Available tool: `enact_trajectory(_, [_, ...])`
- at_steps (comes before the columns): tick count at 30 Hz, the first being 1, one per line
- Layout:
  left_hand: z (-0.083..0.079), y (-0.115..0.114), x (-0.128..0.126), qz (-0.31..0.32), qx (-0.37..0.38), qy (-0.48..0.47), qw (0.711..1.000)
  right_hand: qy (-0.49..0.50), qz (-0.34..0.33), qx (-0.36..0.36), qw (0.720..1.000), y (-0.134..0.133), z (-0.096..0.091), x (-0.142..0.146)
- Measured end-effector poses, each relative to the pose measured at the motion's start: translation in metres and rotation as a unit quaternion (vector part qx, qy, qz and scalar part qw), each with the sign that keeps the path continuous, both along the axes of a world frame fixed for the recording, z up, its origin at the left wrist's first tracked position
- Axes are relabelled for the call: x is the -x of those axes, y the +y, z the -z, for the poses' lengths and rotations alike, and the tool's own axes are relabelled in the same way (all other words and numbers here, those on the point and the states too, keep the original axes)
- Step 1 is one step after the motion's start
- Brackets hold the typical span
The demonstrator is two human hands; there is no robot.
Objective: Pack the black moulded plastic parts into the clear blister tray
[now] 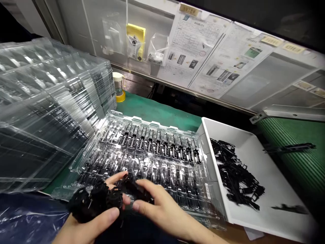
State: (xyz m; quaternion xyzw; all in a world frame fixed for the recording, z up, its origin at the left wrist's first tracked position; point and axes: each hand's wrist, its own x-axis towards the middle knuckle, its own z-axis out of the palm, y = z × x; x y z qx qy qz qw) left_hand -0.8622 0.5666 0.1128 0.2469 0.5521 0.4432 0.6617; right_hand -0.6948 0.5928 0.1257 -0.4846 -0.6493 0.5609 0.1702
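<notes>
My left hand [88, 222] grips a bunch of small black plastic parts [92, 200] at the near edge of a clear blister tray [203, 169]. My right hand [162, 206] pinches one black part [134, 190] between thumb and fingers, just right of the bunch and over the tray's front row. The tray's far row holds several black parts [157, 140] seated upright in their slots; nearer rows look partly filled under glare.
A tall stack of clear trays [45, 112] leans at the left. A white bin [266, 189] with loose black parts [236, 176] sits at the right. A green conveyor belt [299, 159] carries one part. A small jar and tape roll [119, 89] stand behind.
</notes>
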Motion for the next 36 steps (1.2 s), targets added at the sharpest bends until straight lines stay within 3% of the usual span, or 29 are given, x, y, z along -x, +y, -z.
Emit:
enact_trajectory(2, [0.005, 0.004, 0.003, -0.016, -0.117, 0.155, 0.981, 0.004, 0.061, -0.05, 0.997, 0.0, 0.006, 0.0])
enact_trajectory(4, [0.008, 0.006, 0.005, -0.016, -0.207, 0.246, 0.947, 0.019, 0.063, -0.078, 0.995, 0.0, 0.009, 0.001])
enact_trajectory(7, [0.013, 0.005, 0.004, -0.023, -0.27, 0.267, 0.925, 0.054, 0.016, -0.119, 0.991, 0.0, 0.011, 0.007])
enact_trajectory(11, [0.022, 0.002, -0.002, -0.04, -0.296, 0.274, 0.914, 0.12, -0.006, -0.151, 0.981, 0.001, 0.011, 0.021])
enact_trajectory(14, [0.023, 0.0, -0.003, -0.034, -0.293, 0.262, 0.919, 0.177, 0.02, -0.116, 0.977, 0.003, 0.01, 0.028])
enact_trajectory(19, [0.011, 0.0, 0.003, -0.006, -0.219, 0.239, 0.946, 0.212, 0.022, 0.016, 0.977, 0.008, 0.008, 0.034])
enact_trajectory(22, [0.01, 0.0, 0.011, -0.015, -0.127, 0.211, 0.969, 0.196, 0.03, -0.002, 0.98, 0.011, 0.007, 0.038])
enact_trajectory(25, [0.016, 0.003, 0.022, -0.054, -0.057, 0.212, 0.974, 0.169, 0.057, -0.043, 0.983, 0.014, 0.006, 0.041])
enact_trajectory(31, [0.015, 0.005, 0.029, -0.032, -0.188, 0.264, 0.945, 0.174, 0.031, -0.163, 0.971, 0.019, 0.01, 0.05])
enact_trajectory(36, [0.012, 0.005, 0.032, 0.008, -0.211, 0.28, 0.937, 0.167, 0.026, -0.133, 0.977, 0.019, 0.016, 0.057])
